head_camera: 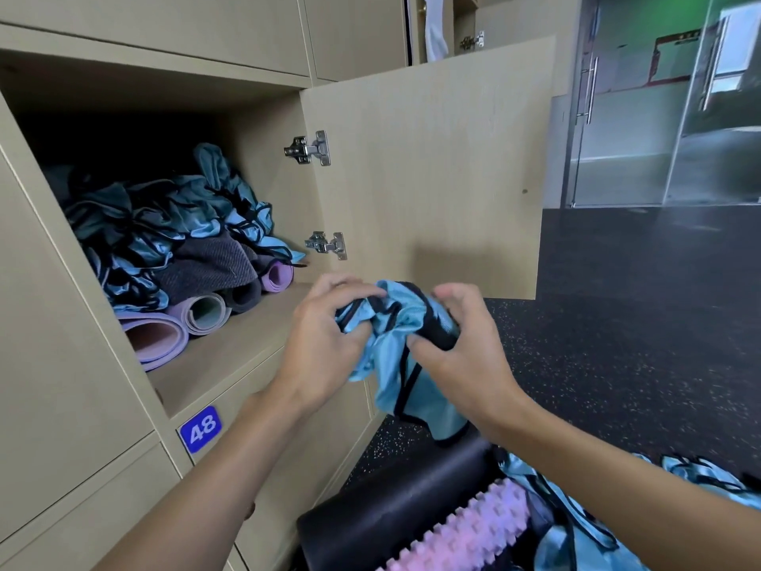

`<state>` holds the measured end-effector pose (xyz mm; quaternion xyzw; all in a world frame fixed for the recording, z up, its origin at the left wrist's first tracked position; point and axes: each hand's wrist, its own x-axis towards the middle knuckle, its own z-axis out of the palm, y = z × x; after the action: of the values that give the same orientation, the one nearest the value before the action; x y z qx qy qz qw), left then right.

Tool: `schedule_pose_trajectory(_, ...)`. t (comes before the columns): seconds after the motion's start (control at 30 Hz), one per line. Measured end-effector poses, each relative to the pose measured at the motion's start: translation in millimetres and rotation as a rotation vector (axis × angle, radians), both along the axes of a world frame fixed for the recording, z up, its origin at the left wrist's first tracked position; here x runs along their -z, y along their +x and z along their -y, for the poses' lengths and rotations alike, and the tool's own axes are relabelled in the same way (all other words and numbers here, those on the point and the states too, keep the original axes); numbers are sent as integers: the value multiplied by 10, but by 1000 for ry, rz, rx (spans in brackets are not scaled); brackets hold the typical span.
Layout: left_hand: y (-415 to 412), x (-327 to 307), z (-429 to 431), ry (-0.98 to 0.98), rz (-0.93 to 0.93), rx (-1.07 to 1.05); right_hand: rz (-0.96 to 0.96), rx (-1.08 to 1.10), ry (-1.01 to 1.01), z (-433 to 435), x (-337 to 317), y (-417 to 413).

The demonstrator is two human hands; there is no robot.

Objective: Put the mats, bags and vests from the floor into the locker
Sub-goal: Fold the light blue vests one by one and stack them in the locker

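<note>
Bunching a vest at the open locker.

The left hand (325,344) and right hand (457,352), close together, both clutch a blue vest (405,385) just in front of the locker (230,348) shelf, with its tail hanging loose. Inside, rolled mats (156,337) lie under a blue heap (164,216). It would be best to gather the tail into the bundle first, then push it well back onto the heap so nothing slides out.
</note>
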<state>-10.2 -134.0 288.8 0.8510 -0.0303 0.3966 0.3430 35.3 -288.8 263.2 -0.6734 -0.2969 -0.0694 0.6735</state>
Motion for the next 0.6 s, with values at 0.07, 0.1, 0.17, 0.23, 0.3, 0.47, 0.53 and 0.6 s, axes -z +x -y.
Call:
schedule_pose_trajectory(0.07,-11,-1,133,-108,-42,81,26,42,50,-49,-17,6)
schedule_pose_trajectory(0.1,-11,-10,178,-180,-56,118,25,39,66,-73,-16,1)
schedule_pose_trajectory(0.17,-18,-51,233,-330,-75,185,28,9,59,-107,-5,-7)
schedule_pose_trajectory(0.23,-37,-79,252,-408,-81,253,44,-73,42,-132,-1,-31)
schedule_pose_trajectory(0.3,-33,-78,236,-401,-55,282,52,-207,22,-165,-1,-54)
schedule_pose_trajectory(0.47,108,-106,79,-468,54,215,39,-394,-91,-307,6,54)
schedule_pose_trajectory(0.53,193,-111,-4,-481,86,165,-29,-453,-56,-390,-11,125)
schedule_pose_trajectory(0.6,272,-131,-92,-479,105,133,-49,-483,-33,-519,-37,203)
